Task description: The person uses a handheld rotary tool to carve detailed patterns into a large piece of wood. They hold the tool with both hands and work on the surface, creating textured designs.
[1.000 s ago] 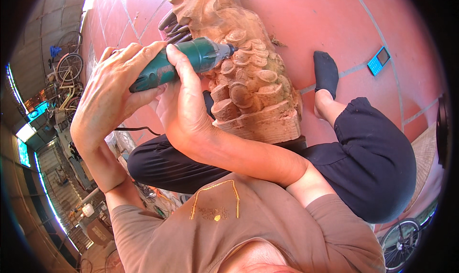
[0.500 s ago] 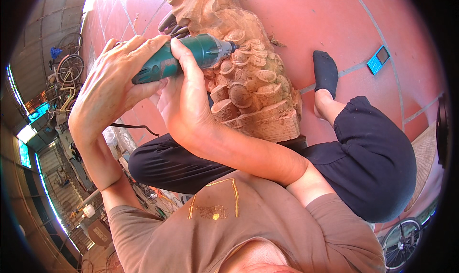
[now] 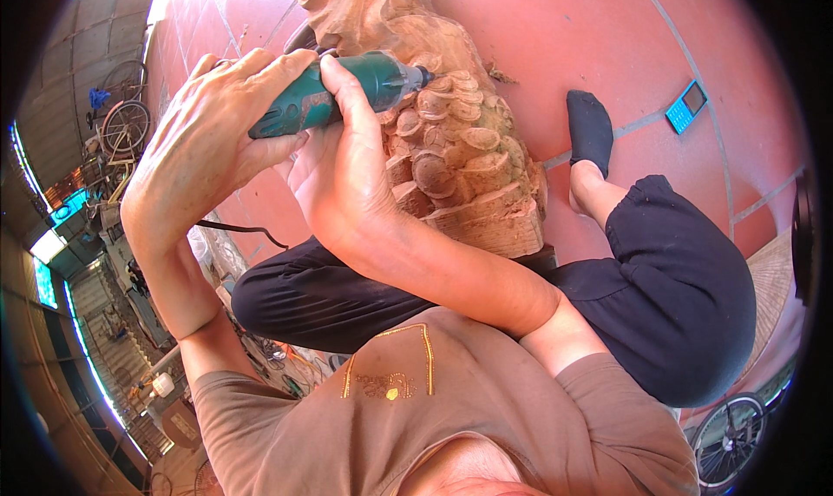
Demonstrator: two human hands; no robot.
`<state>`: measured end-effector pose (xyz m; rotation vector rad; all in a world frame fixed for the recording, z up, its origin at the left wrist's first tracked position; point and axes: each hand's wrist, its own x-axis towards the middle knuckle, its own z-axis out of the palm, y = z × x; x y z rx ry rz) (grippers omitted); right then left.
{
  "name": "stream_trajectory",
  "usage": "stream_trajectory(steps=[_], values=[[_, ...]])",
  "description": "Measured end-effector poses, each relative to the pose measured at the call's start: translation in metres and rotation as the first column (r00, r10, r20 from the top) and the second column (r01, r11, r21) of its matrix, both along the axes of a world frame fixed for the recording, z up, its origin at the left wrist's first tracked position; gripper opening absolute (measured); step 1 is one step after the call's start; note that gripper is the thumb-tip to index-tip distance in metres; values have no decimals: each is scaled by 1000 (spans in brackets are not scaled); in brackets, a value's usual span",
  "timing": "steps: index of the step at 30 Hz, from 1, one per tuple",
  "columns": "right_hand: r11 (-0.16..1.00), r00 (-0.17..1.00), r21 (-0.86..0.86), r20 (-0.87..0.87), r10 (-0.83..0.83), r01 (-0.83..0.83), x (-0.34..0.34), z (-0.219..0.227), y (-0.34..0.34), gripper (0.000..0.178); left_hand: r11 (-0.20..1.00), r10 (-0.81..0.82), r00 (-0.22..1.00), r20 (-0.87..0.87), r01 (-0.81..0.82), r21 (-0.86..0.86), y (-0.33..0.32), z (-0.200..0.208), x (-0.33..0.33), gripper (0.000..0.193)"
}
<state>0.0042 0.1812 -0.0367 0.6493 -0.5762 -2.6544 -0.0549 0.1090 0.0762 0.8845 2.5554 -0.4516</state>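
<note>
A green handheld rotary tool (image 3: 377, 78) lies slanted across a reddish-brown wood carving (image 3: 451, 170) with rounded, scale-like lobes. My left hand (image 3: 213, 118) is wrapped round the tool's rear end. Closer to its collar, my right hand (image 3: 343, 140) grips the body, thumb on top, with most of its fingers hidden underneath. The dark nose of the tool is over the upper lobes; its bit is too small to make out, so I cannot tell whether it touches the wood.
Red floor tiles surround the carving. A blue mobile phone (image 3: 687, 107) lies on them at the right, beyond my dark-socked foot (image 3: 590, 127). A black cord (image 3: 243, 229) runs below my left wrist. Bicycles (image 3: 127, 127) and clutter stand at the far left; another wheel (image 3: 731, 440) shows at lower right.
Both hands have shifted slightly up and to the right along with the rotary tool, whose nose sits a little higher over the lobes. The carving looks unmoved.
</note>
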Motion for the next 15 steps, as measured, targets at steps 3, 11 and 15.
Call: stream_trajectory(steps=[3, 11, 15], values=[[1000, 1000, 12, 10, 6, -6, -2, -1, -1, 30, 1000, -23, 999, -22, 23, -10, 3, 0, 0, 64], [1000, 1000, 6, 3, 0, 0, -4, -5, -2, 32, 998, -59, 998, -15, 59, 18, 2, -3, -4, 62], [1000, 1000, 14, 30, 5, -5, -3, -6, -5, 34, 995, -90, 995, -37, 92, 31, 0, -5, -3, 61]])
